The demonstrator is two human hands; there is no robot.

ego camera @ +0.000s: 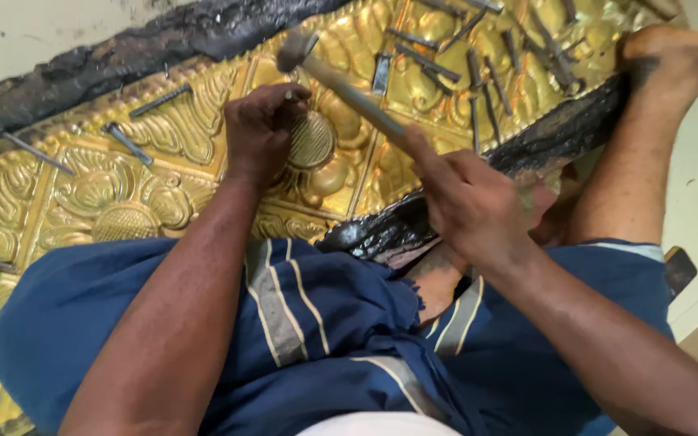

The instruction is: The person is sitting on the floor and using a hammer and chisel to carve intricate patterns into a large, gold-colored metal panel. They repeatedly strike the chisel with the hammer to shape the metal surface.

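Observation:
A large embossed brass sheet (pixel 163 133) with flower reliefs lies on a black pitch bed (pixel 123 56). My left hand (pixel 262 129) is closed around a small metal punch (pixel 291 97), held upright against a round ribbed boss (pixel 313 141) on the sheet. My right hand (pixel 470 202) grips the wooden handle of a hammer (pixel 341 85); its head (pixel 291 50) is raised just above the punch. Most of the punch is hidden inside my fist.
Several steel chisels and punches (pixel 446 60) lie scattered on the sheet at the upper right, a few more at the left (pixel 127 141). My bare foot (pixel 664 56) rests on the pitch edge at right. Blue striped cloth (pixel 309 323) covers my lap.

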